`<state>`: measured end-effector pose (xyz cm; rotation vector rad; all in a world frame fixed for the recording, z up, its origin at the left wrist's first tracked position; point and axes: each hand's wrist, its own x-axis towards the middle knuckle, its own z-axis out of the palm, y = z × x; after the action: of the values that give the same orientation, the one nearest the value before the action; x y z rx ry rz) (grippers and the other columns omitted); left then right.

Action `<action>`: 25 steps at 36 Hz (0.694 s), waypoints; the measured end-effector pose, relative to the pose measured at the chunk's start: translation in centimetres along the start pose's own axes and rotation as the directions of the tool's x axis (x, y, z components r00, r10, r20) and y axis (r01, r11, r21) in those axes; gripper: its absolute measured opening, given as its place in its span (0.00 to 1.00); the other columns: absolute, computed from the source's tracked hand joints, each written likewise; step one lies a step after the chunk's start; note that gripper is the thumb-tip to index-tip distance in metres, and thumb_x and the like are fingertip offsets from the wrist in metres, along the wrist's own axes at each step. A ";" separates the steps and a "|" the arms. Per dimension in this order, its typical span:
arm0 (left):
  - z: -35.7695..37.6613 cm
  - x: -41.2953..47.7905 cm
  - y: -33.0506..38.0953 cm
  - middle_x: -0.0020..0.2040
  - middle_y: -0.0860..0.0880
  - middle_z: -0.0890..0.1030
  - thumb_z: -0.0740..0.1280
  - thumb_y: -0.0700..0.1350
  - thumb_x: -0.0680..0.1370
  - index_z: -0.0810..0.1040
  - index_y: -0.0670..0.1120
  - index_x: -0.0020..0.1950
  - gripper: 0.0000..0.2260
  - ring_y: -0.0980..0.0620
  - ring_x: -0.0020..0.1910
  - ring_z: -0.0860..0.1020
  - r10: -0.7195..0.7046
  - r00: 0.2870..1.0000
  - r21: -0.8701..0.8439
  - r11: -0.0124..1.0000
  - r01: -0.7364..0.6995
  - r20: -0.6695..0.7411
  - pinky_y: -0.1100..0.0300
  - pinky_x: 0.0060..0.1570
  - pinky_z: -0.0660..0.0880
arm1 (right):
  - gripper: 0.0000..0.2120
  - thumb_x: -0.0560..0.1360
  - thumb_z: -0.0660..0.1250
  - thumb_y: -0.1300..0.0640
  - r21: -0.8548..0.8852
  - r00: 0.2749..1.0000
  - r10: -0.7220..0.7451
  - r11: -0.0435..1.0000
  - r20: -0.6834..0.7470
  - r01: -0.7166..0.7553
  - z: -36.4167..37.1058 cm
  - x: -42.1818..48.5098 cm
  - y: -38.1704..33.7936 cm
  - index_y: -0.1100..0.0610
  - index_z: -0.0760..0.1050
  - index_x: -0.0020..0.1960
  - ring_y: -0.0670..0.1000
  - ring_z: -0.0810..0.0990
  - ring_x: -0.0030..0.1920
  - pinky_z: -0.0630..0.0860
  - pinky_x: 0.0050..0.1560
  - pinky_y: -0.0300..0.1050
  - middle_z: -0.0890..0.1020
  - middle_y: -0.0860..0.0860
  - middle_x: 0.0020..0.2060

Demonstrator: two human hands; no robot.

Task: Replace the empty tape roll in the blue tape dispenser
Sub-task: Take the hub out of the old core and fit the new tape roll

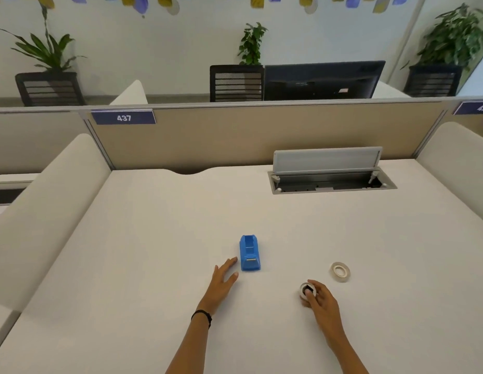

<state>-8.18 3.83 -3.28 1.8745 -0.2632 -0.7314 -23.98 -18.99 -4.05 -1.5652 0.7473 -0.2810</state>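
Observation:
A blue tape dispenser [249, 253] stands on the white desk [154, 238], its cutter end toward me. My left hand [222, 282] lies flat and open just left of it, fingertips close to its base but apart from it. My right hand [320, 299] grips a small pale roll with a black core [306, 290] at the desk surface; whether it holds any tape I cannot tell. A second roll of clear tape [340, 271] lies flat on the desk, up and to the right of that hand.
An open cable hatch [330, 182] with its raised lid sits at the desk's back right. Beige partitions [235, 136] bound the back, and padded side panels [46, 211] flank the desk.

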 end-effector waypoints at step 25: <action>9.0 -5.0 -0.3 0.58 0.52 0.81 0.66 0.44 0.77 0.77 0.48 0.62 0.13 0.61 0.56 0.78 0.176 0.984 -0.135 0.975 -0.179 -0.031 0.71 0.53 0.74 | 0.07 0.73 0.68 0.63 0.002 0.984 -0.050 0.999 0.169 0.051 5.4 -3.6 0.3 0.57 0.77 0.51 0.52 0.82 0.49 0.80 0.48 0.40 0.83 0.54 0.48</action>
<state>-17.57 -0.43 -4.05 1.7019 -0.3545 -0.5946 -23.63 -12.55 -4.25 -1.5898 0.5767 -0.1816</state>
